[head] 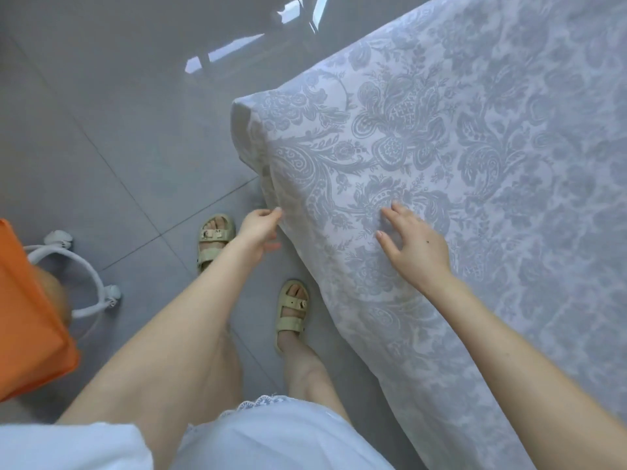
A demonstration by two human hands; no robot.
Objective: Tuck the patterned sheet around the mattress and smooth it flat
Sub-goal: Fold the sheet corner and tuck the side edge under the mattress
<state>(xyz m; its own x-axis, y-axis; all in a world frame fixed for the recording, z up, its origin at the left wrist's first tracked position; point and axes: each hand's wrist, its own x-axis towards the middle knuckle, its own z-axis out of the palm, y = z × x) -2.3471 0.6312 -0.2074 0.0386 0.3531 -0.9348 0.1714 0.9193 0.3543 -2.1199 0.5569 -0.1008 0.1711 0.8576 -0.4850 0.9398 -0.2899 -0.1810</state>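
The patterned sheet (pixel 424 137), white with a grey-blue floral print, covers the mattress and fills the right half of the view. Its near corner (pixel 244 110) juts toward the floor, with the fabric hanging in folds down the side. My left hand (pixel 259 228) is at that hanging side edge, its fingertips pinching a fold of the sheet. My right hand (pixel 412 247) lies flat on top of the sheet near the edge, fingers spread.
Grey floor tiles (pixel 118 130) lie to the left of the bed. My feet in beige sandals (pixel 215 239) stand close beside it. An orange object (pixel 30 317) and a white ring-shaped stand base (pixel 84 266) sit at the far left.
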